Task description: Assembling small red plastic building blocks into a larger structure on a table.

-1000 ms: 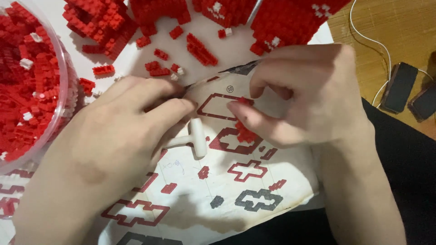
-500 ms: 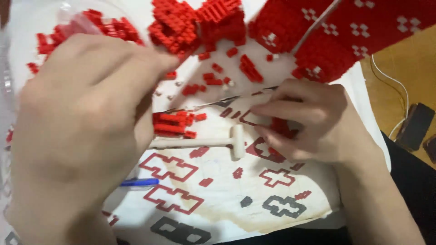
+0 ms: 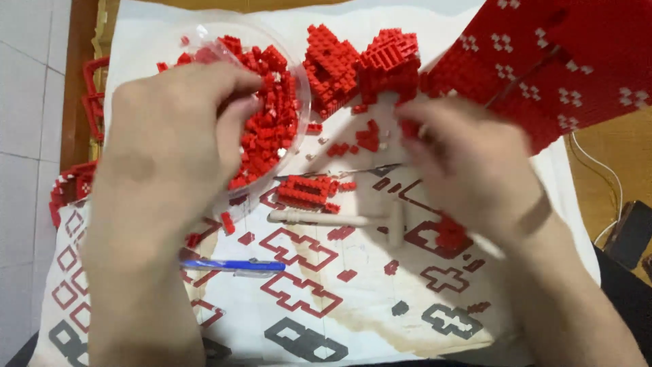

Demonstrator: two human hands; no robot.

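My left hand [image 3: 170, 136] reaches into a clear round bowl [image 3: 299, 81] full of small red bricks [image 3: 272, 129], fingers curled down among them. My right hand [image 3: 468, 163] is blurred with motion over the printed cloth, near loose red bricks [image 3: 370, 136] in front of red brick-built pieces [image 3: 360, 64]; whether it holds anything I cannot tell. A small assembled red block [image 3: 305, 191] lies between the hands, with a pale wooden mallet [image 3: 339, 219] just in front of it.
A large red brick panel with white crosses [image 3: 543, 61] fills the upper right. A blue pen [image 3: 231, 265] lies on the patterned cloth [image 3: 326, 306]. A dark phone [image 3: 631, 234] and a white cable [image 3: 604, 177] sit on the wooden table at right.
My view has shifted, bringing the bowl into sight. My left hand moved up into the bowl of bricks. My right hand lifted from the cloth toward the loose bricks.
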